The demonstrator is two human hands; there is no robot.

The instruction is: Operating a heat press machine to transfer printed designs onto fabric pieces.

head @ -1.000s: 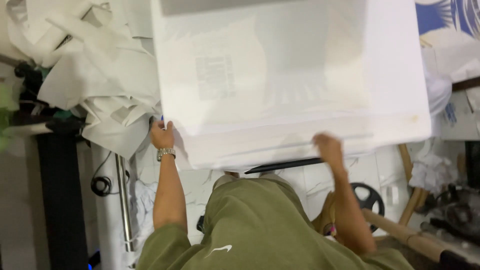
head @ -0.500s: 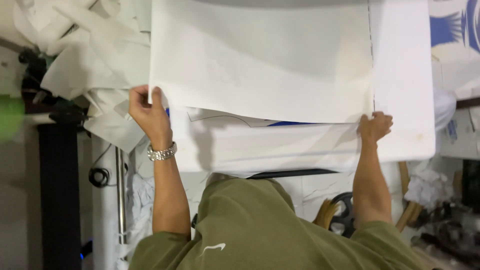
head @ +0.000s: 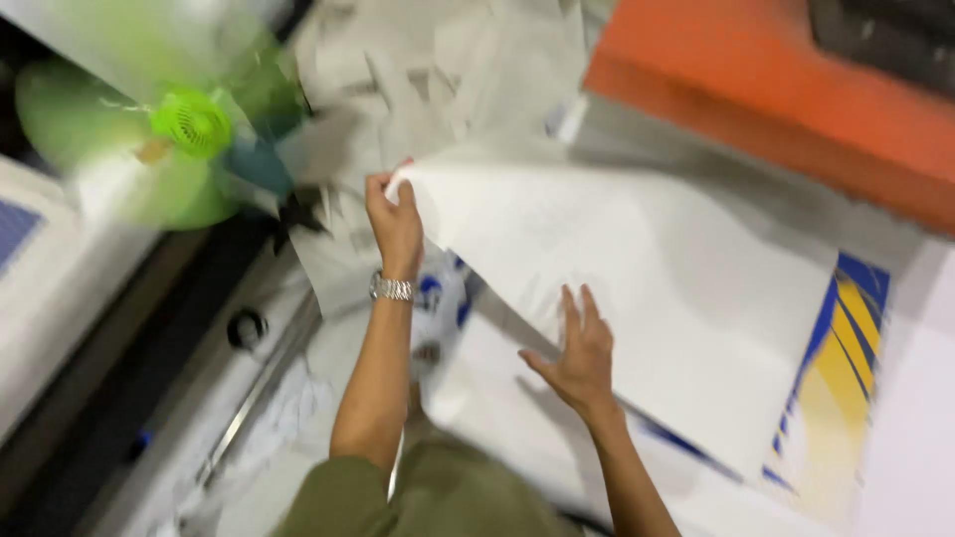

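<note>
A bright green fan [head: 189, 124] blurs at the upper left, above a pale machine housing [head: 40, 288] that runs down the left edge. A heap of crumpled white paper scraps [head: 448, 70] fills the top centre. An orange panel [head: 796, 109] slants across the upper right corner. A blue-and-yellow printed piece [head: 841, 348] lies near the worktable's right edge, while a metal rail [head: 259, 388] crosses the lower left beside a dark round knob [head: 246, 328].

The lifted white sheet [head: 637, 298] covers most of the table, leaving open room only below it, near the right hand [head: 577, 358]. A spinning green fan [head: 189, 124] and paper scraps [head: 438, 70] crowd the left hand [head: 395, 221]; an orange block [head: 756, 89] bounds the far side.
</note>
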